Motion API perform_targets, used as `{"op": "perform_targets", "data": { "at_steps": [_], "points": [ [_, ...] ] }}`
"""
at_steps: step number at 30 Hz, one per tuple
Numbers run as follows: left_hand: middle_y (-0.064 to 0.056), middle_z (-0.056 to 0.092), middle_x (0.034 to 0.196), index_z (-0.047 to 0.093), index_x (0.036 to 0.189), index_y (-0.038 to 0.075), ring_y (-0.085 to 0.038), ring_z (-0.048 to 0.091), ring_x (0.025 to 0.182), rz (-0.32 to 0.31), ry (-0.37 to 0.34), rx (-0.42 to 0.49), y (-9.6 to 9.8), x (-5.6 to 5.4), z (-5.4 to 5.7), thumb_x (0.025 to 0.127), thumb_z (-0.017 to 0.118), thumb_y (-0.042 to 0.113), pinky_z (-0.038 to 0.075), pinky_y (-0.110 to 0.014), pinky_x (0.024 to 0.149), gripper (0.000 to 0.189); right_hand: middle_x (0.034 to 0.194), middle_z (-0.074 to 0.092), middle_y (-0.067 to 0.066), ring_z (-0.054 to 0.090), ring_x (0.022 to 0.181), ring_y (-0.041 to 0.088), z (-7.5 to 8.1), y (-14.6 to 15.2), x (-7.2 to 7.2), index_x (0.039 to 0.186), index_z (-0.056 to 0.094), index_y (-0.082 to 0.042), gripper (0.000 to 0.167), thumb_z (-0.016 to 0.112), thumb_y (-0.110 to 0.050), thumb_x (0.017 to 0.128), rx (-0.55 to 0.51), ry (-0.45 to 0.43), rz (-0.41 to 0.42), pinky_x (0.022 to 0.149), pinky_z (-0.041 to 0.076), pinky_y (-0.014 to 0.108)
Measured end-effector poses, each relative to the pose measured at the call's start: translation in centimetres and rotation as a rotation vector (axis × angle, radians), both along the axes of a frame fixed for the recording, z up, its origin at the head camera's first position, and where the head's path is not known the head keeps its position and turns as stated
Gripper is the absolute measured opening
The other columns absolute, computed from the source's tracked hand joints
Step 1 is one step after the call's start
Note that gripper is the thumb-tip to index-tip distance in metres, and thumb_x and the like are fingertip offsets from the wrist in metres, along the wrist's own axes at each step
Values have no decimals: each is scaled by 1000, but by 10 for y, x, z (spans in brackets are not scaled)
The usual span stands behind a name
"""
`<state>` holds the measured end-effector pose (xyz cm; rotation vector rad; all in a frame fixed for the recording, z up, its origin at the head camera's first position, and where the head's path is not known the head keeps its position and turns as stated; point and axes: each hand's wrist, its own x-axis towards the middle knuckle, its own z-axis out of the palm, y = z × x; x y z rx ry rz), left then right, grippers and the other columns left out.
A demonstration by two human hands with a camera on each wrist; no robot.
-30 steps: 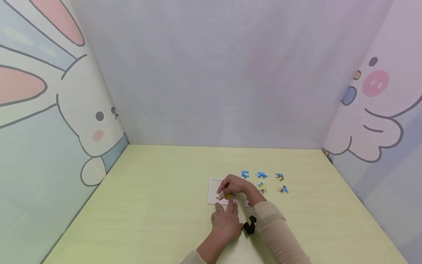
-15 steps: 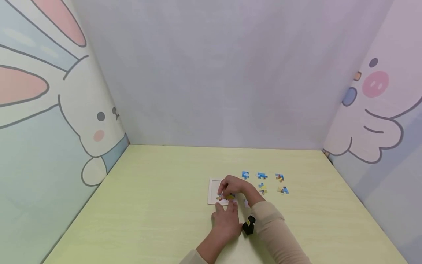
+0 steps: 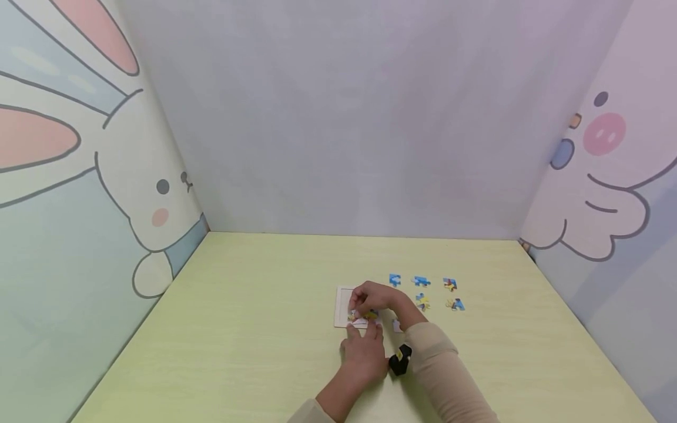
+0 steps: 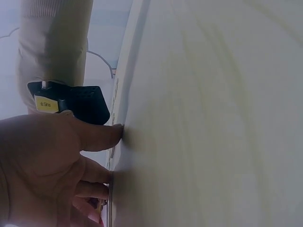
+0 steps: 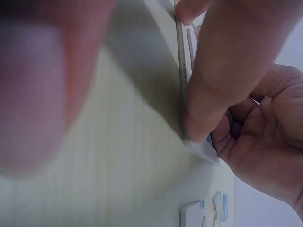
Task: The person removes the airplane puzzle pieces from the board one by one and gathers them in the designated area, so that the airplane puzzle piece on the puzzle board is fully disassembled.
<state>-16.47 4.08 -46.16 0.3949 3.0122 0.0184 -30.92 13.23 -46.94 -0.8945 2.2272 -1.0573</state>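
Observation:
A small white puzzle tray lies on the table, with colourful pieces along its near side. Over it arches my right hand, thumb and fingertips pinching a puzzle piece low in the tray; the fingers cover part of it. My left hand rests at the tray's near edge with fingers extended, their tips touching the rim. In the right wrist view, a left finger presses at the tray edge, beside the curled right hand. The left wrist view shows my left hand with its fingertips against the tray side.
Several loose puzzle pieces lie right of the tray, among them a blue one and a red-and-yellow one. One piece sits close beside the right forearm. A black wrist camera hangs between the arms. Cartoon-printed walls flank the table.
My right fingertips shift slightly within the tray, and the piece under them shows a little differently. My left hand keeps its place at the near rim.

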Motion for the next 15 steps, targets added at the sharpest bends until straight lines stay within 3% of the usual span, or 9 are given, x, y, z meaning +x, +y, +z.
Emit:
{"op": "perform_targets", "data": {
  "at_steps": [7,15],
  "points": [
    [0,40,142,48,137,17,-45,40,117,5,-10,-13,0,1,3,82,61,54,45,-49,67,68,79,67,-1,58,66,14,5,8,3,89,70,-8,6,68,-8,84,-28,-12,-82,60,44,29],
    [2,43,139,49,136,18,-39,44,107,23,18,-48,2,0,0,78,61,60,44,-46,64,72,80,68,2,61,70,17,10,16,6,91,69,-6,7,67,-7,85,-93,-45,-80,60,41,28]
  ]
}}
